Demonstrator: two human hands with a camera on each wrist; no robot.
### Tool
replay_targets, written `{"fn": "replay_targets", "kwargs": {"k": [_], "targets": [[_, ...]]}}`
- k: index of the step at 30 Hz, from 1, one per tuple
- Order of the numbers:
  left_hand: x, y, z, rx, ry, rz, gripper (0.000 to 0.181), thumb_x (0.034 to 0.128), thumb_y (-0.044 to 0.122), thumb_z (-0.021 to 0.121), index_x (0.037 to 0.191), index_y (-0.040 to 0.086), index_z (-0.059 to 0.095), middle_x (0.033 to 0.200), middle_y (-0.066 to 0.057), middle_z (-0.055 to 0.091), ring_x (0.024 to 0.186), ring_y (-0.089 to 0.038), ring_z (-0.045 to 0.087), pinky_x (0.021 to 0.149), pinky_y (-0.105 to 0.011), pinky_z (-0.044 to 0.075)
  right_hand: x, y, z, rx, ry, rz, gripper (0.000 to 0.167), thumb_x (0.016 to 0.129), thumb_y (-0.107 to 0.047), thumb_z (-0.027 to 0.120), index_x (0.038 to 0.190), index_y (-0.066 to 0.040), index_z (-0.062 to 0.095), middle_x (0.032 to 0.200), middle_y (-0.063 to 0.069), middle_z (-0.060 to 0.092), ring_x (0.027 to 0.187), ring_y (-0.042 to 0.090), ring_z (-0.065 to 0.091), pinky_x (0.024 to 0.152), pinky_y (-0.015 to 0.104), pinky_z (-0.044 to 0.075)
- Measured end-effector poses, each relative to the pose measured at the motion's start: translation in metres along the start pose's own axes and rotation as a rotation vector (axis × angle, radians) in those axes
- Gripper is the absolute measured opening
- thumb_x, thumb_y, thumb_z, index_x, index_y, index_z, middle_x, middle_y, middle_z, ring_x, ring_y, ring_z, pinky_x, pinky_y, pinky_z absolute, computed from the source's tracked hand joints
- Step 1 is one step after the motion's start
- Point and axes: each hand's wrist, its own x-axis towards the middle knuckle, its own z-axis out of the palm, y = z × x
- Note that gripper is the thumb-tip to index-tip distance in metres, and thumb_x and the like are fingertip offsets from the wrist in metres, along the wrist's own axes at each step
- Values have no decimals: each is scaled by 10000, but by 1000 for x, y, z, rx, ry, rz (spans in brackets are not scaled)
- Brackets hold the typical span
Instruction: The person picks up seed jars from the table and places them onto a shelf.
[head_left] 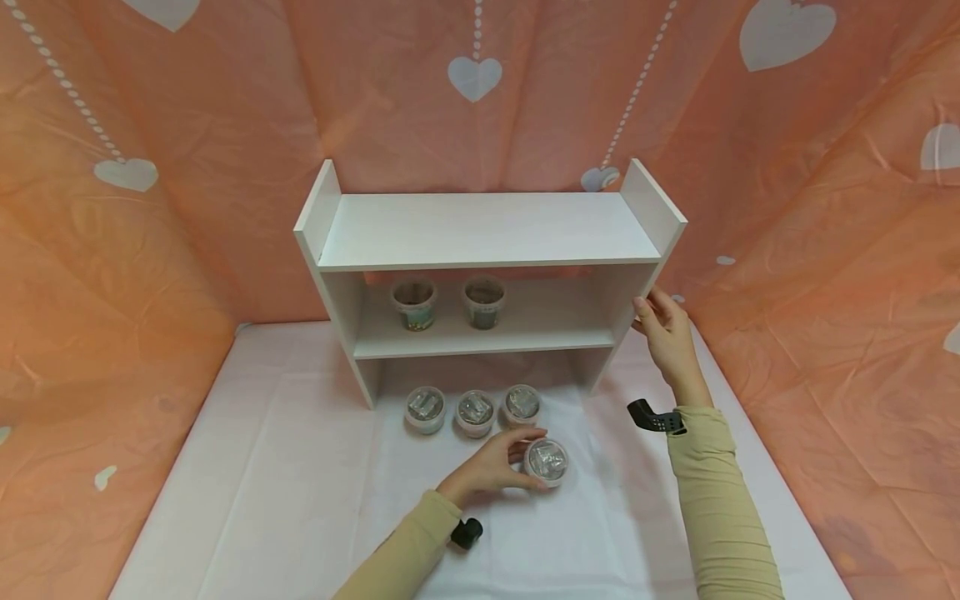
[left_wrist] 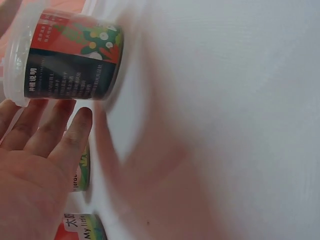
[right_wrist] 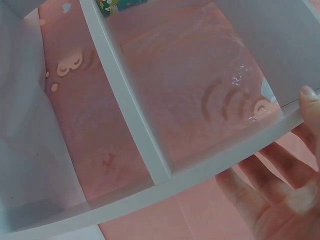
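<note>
My left hand (head_left: pixel 491 467) holds a lidded plastic planting cup (head_left: pixel 547 462) by its sides, thumb and fingers on opposite sides, low over the white cloth. In the left wrist view, that cup (left_wrist: pixel 75 57) has a red and dark printed label and a translucent lid. Up at the right side of the white shelf (head_left: pixel 487 232), my right hand (head_left: pixel 667 337) grips the side panel. In the right wrist view, the thumb (right_wrist: pixel 309 100) lies against the panel's edge, and the other fingers (right_wrist: pixel 270 175) are on its outer side.
Three similar lidded cups (head_left: pixel 424 410) stand in a row before the shelf. Two cups (head_left: pixel 413 303) stand on the middle board, left of centre. A white cloth (head_left: pixel 285 467) covers the table; an orange curtain (head_left: pixel 225 125) with hearts surrounds it.
</note>
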Motion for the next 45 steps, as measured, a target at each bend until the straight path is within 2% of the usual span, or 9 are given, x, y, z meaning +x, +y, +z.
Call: {"fn": "replay_targets", "kwargs": {"k": [6, 11, 17, 25, 33, 40, 42, 45], "targets": [[0, -2, 1, 6, 3, 14, 715, 721, -60, 802, 1350, -75, 460, 1356, -169, 482, 1219, -305, 503, 1045, -276, 382, 5, 16, -3, 12, 10, 1, 464, 1010, -128, 483, 1435, 29, 385, 1396, 270, 424, 1128, 140, 551, 869, 216, 509], [1, -2, 2, -11, 21, -1, 701, 715, -76, 800, 1339, -66, 479, 1333, -156, 503, 1197, -295, 517, 1036, -284, 395, 8, 29, -6, -4, 17, 4, 472, 1011, -167, 490, 1444, -7, 393, 1398, 235, 443, 1144, 160, 547, 860, 202, 509], [2, -2, 0, 8, 42, -16, 685, 715, -53, 810, 1328, -35, 506, 1305, -134, 529, 1162, -257, 541, 1012, -272, 418, 7, 28, -6, -1, 17, -4, 483, 1007, -189, 501, 1448, -23, 396, 1402, 229, 443, 1165, 180, 539, 859, 194, 505], [0, 3, -4, 23, 72, -18, 679, 715, -42, 814, 1325, -29, 517, 1328, -149, 519, 1197, -294, 525, 1007, -263, 418, 7, 27, -5, 2, 18, -1, 488, 1006, -194, 503, 1450, -24, 393, 1410, 223, 436, 1176, 183, 533, 866, 199, 504], [-1, 1, -7, 0, 72, 23, 694, 715, -90, 793, 1338, -53, 491, 1334, -195, 510, 1204, -346, 512, 1027, -346, 412, 8, 28, -5, -2, 15, -3, 489, 1006, -185, 504, 1451, -20, 388, 1409, 235, 430, 1176, 158, 528, 869, 204, 504], [-2, -1, -6, -16, 76, -10, 738, 709, -77, 804, 1364, -35, 468, 1357, -158, 499, 1240, -309, 488, 1034, -295, 397, 8, 29, -6, 3, 15, -4, 490, 1007, -181, 501, 1450, -7, 383, 1406, 242, 430, 1169, 142, 528, 871, 210, 505], [-3, 4, -5, -13, 80, -10, 729, 710, -85, 800, 1358, -50, 467, 1356, -178, 493, 1245, -326, 480, 1042, -321, 393, 8, 29, -6, -1, 16, -4, 487, 1009, -183, 497, 1450, -10, 385, 1405, 233, 436, 1172, 144, 526, 868, 204, 504], [-3, 3, -5, -2, 84, -9, 723, 710, -78, 802, 1355, -35, 478, 1355, -172, 495, 1246, -317, 481, 1042, -321, 393, 6, 24, -5, -10, 13, 2, 478, 1014, -166, 483, 1448, 4, 378, 1407, 234, 435, 1182, 163, 520, 866, 195, 501]]}}
